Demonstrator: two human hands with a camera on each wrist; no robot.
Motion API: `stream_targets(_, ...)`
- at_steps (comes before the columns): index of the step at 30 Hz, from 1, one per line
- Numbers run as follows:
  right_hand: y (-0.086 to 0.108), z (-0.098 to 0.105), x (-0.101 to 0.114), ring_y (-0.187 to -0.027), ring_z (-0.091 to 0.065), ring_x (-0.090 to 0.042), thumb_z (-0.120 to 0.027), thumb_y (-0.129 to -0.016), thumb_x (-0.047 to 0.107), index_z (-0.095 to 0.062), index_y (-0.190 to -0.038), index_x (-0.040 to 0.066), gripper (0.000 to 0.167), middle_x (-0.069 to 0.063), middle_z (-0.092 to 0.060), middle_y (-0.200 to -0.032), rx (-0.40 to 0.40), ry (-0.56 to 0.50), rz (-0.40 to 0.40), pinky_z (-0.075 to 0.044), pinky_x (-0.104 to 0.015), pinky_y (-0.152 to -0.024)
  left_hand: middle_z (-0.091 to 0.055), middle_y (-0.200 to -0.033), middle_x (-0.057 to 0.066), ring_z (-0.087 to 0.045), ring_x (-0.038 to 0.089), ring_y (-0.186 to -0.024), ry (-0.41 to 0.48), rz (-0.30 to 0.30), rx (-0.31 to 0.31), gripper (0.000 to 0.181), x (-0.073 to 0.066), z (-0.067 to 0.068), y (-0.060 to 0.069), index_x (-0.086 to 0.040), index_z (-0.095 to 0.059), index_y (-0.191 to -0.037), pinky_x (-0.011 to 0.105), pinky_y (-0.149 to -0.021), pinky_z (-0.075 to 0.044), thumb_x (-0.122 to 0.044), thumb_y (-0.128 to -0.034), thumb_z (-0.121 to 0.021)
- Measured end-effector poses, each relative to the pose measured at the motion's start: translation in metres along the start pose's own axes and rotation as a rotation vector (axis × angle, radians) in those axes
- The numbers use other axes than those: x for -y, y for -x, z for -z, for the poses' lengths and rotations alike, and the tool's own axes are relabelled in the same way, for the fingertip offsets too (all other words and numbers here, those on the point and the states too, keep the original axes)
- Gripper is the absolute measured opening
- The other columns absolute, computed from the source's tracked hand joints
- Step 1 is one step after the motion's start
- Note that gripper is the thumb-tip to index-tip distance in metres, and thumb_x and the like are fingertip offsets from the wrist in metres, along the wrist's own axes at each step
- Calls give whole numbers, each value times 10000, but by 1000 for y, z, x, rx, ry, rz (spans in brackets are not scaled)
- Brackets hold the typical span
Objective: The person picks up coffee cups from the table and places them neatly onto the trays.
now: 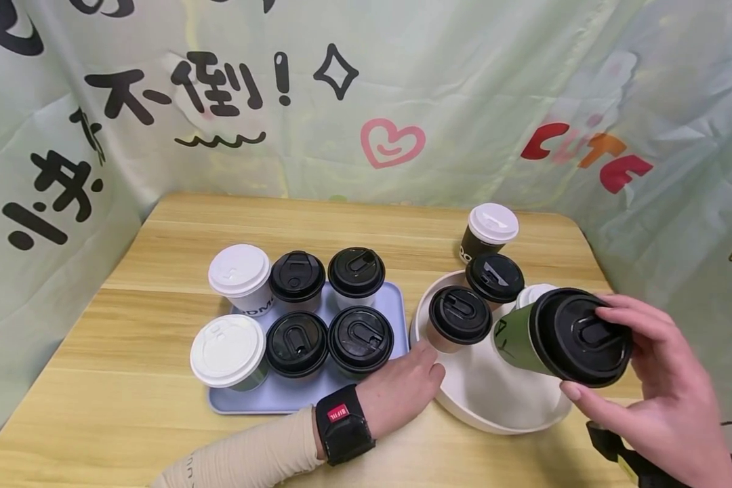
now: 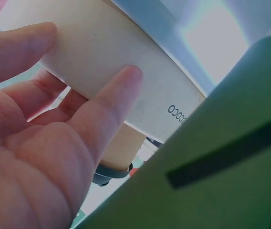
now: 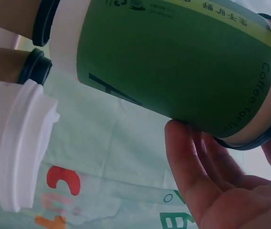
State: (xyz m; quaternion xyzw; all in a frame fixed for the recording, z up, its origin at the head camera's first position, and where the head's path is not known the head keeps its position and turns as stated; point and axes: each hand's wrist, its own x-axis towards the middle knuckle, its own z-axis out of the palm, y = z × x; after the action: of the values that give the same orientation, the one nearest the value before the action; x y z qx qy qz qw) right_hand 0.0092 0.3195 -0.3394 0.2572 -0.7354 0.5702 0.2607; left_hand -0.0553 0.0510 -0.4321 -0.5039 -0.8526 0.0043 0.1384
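Observation:
My right hand (image 1: 665, 379) holds a green paper coffee cup (image 1: 521, 342) around its black lid (image 1: 582, 337). The cup is tilted above a round cream tray (image 1: 494, 423), its base pointing left. At that tray's left rim is my left hand (image 1: 399, 386); in the left wrist view its fingers (image 2: 121, 86) lie against the pale wall (image 2: 159, 90), and others pass behind its edge. Within the round tray stand a brown cup with a black lid (image 1: 460, 315), another black-lidded cup (image 1: 495, 278) and a cup with a white lid (image 1: 533, 293), partly hidden.
Left of the round tray, a blue rectangular tray (image 1: 244, 401) bears several lidded cups in two rows, with black lids (image 1: 361, 341) and white lids (image 1: 228, 351). A dark cup with a white lid (image 1: 491, 227) stands behind the round tray. Printed cloth (image 1: 463, 102) surrounds the wooden table (image 1: 128, 352).

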Motion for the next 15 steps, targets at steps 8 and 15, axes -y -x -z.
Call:
stream_targets(8, 6, -5, -7, -1282, -500, -263, -942, -674, -9, -460, -1282, -267, 818, -246, -485, -1416, 17, 39, -9, -443, -181, -1010, -579, -1012, 23, -536, 151, -1002, 28, 8, -11, 107, 0, -1, 0, -107, -678, -985, 184, -780, -536, -91, -994, -573)
stream_targets(15, 9, -4, -12, -1215, -546, -184, -982, -646, 151, -541, -1276, -208, 848, -243, -526, -1366, 17, 358, -16, -468, -103, -895, -581, -1014, 23, -540, 154, -1004, 20, 4, -15, 108, 1, -1, 0, -109, -677, -988, 191, -788, -538, -87, -992, -571)
